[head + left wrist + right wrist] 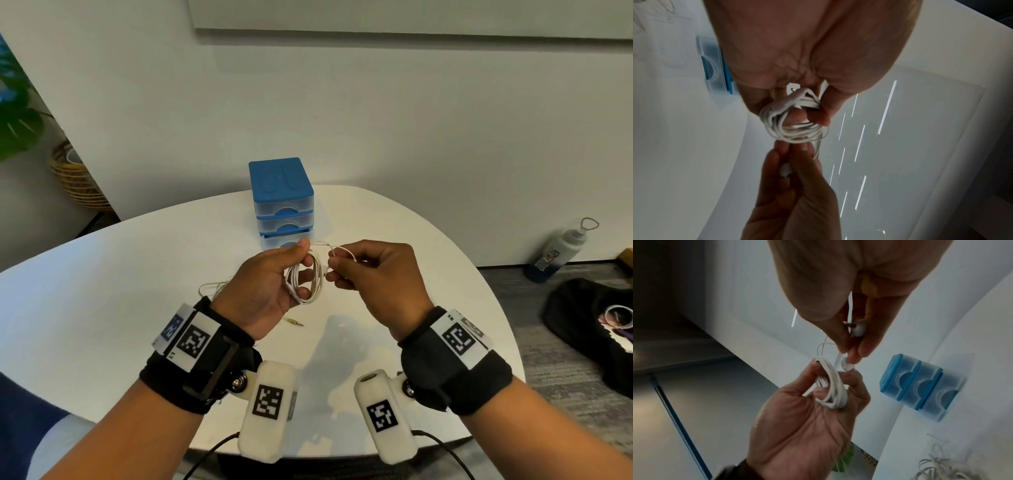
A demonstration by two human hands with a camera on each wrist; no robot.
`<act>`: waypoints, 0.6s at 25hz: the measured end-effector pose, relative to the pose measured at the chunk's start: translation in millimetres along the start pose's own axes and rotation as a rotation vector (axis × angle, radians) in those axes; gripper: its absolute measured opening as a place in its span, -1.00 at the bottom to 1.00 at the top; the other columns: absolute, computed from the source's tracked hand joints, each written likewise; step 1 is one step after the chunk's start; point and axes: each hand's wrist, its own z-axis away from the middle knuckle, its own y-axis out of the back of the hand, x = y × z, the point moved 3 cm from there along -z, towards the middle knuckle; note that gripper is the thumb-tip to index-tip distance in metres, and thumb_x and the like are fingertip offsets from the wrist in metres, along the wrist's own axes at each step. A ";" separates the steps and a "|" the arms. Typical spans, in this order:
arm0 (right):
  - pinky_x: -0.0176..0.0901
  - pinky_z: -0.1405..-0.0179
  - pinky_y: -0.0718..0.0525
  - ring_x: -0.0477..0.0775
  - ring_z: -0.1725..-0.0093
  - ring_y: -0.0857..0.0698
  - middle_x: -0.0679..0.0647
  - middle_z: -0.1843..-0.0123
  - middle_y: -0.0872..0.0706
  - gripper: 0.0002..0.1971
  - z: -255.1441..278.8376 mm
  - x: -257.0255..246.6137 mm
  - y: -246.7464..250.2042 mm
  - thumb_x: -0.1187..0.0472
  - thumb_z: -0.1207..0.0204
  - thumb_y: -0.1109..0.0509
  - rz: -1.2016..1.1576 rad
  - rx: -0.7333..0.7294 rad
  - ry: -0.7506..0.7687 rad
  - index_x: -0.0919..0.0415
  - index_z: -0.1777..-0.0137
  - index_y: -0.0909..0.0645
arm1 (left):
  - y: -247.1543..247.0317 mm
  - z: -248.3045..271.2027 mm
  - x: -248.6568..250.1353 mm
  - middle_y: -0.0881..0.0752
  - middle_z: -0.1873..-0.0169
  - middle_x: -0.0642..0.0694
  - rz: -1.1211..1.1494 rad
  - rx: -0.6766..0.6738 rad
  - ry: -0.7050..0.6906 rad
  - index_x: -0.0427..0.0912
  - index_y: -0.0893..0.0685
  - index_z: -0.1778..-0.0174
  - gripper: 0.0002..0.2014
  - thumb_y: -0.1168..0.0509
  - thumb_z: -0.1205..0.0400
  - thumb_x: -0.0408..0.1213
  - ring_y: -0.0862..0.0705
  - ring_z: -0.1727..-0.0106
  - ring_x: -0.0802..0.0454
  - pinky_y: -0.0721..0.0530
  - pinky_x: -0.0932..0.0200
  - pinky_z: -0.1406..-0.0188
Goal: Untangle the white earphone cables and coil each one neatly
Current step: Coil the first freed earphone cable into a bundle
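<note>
Earphone cable coil sits wound around the curled fingers of the left hand, held above the white table in front of the blue drawer unit. The thumb presses the top of the loops at about 12 o'clock, so this hand grips the bundle. The coil's plane stands roughly upright, its long axis running 12 to 6 in the head view.

At 3 o'clock from the coil, just beside it, the right hand pinches the loose end between thumb and forefinger; the right wrist view shows an earbud tucked in the same fingers. A short free strand arcs from the coil's top at 1 o'clock across to that pinch. I judge the coming move turns on this: the tail must go around or through the loops, so the right hand, being nearer, has to carry it leftward.

A second cable lies on the table at 9 o'clock, behind the left hand, and a jack plug lies at 6 o'clock below the coil.
</note>
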 end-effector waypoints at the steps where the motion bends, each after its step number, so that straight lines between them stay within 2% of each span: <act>1: -0.25 0.24 -0.79 -0.02 0.33 -0.81 0.14 0.26 -0.81 -0.91 0.3 -2.3 0.3 0.41 -0.49 -0.48 -0.033 -0.001 0.001 0.26 0.10 -0.79 | 0.5 -0.4 0.1 -0.61 0.33 -0.12 0.005 0.011 0.000 -0.23 -0.59 0.27 -0.75 -0.26 -0.61 -0.12 -0.66 0.27 0.01 -0.62 0.24 0.47; 3: -0.27 0.25 -0.79 -0.05 0.34 -0.81 0.14 0.26 -0.82 -0.91 1.0 -5.2 0.1 0.42 -0.48 -0.48 -0.044 -0.012 0.004 0.30 0.07 -0.79 | -0.8 -0.4 -0.4 -0.67 0.37 -0.08 0.036 0.002 0.022 -0.33 -0.61 0.08 -0.72 -0.26 -0.63 -0.12 -0.70 0.30 0.05 -0.67 0.19 0.35; 4: -0.26 0.25 -0.79 -0.05 0.34 -0.81 0.13 0.27 -0.82 -0.91 1.0 -4.9 0.4 0.43 -0.47 -0.49 -0.045 -0.020 -0.005 0.31 0.08 -0.78 | -2.4 0.1 -1.4 -0.70 0.37 -0.07 0.058 -0.017 0.036 -0.39 -0.60 -0.08 -0.64 -0.29 -0.59 -0.12 -0.72 0.32 0.06 -0.70 0.17 0.32; 6: -0.21 0.22 -0.80 -0.01 0.31 -0.82 0.12 0.27 -0.84 -0.91 0.2 -3.3 0.7 0.45 -0.45 -0.50 -0.078 -0.033 -0.023 0.29 0.12 -0.78 | -5.1 0.3 -4.1 -0.75 0.26 -0.12 0.080 -0.054 0.056 -0.55 -0.51 -0.32 -0.38 -0.33 -0.50 -0.11 -0.74 0.25 0.03 -0.75 0.12 0.27; 8: -0.19 0.21 -0.80 0.05 0.27 -0.83 0.12 0.25 -0.84 -0.89 -0.1 -2.1 1.2 0.46 -0.45 -0.50 -0.086 -0.037 -0.009 0.25 0.16 -0.78 | -6.6 0.5 -6.6 -0.76 0.27 -0.08 0.078 -0.079 0.060 -0.59 -0.43 -0.39 -0.29 -0.34 -0.46 -0.11 -0.74 0.24 0.02 -0.76 0.09 0.26; 10: -0.24 0.25 -0.78 0.01 0.30 -0.82 0.07 0.29 -0.83 -0.88 1.4 -3.0 0.5 0.46 -0.46 -0.48 -0.090 -0.081 0.001 0.24 0.17 -0.77 | -6.7 0.0 -8.3 -0.74 0.30 -0.06 0.079 -0.085 0.065 -0.57 -0.52 -0.33 -0.36 -0.32 -0.46 -0.11 -0.72 0.25 0.03 -0.76 0.10 0.28; 12: -0.26 0.27 -0.77 -0.06 0.35 -0.80 0.01 0.36 -0.82 -0.86 3.4 -4.1 -1.9 0.48 -0.49 -0.43 -0.142 -0.192 -0.043 0.25 0.15 -0.74 | -6.3 0.8 -8.5 -0.66 0.24 -0.14 0.068 -0.092 0.070 -0.45 -0.68 0.01 -0.60 -0.30 -0.51 -0.11 -0.69 0.25 0.02 -0.75 0.12 0.33; 13: -0.25 0.27 -0.78 -0.10 0.39 -0.78 -0.02 0.38 -0.81 -0.86 3.9 -3.9 -2.4 0.48 -0.51 -0.40 -0.167 -0.238 -0.078 0.25 0.14 -0.72 | -6.6 2.9 -7.5 -0.64 0.27 -0.16 0.059 -0.098 0.074 -0.36 -0.69 0.16 -0.69 -0.27 -0.56 -0.12 -0.67 0.28 0.03 -0.75 0.14 0.36; 14: -0.22 0.25 -0.79 -0.12 0.41 -0.75 -0.02 0.37 -0.80 -0.86 3.5 -3.8 -1.8 0.46 -0.54 -0.38 -0.189 -0.263 -0.116 0.24 0.11 -0.70 | -6.6 4.0 -6.7 -0.66 0.30 -0.16 0.059 -0.105 0.076 -0.33 -0.66 0.18 -0.70 -0.24 -0.60 -0.12 -0.68 0.32 0.04 -0.74 0.16 0.37; 15: -0.19 0.22 -0.79 -0.13 0.42 -0.73 0.00 0.35 -0.80 -0.87 2.3 -3.1 -0.7 0.43 -0.57 -0.35 -0.216 -0.270 -0.157 0.22 0.07 -0.68 | -5.9 3.8 -6.4 -0.70 0.32 -0.16 0.056 -0.113 0.072 -0.35 -0.64 0.11 -0.70 -0.22 -0.62 -0.12 -0.69 0.32 0.03 -0.75 0.16 0.34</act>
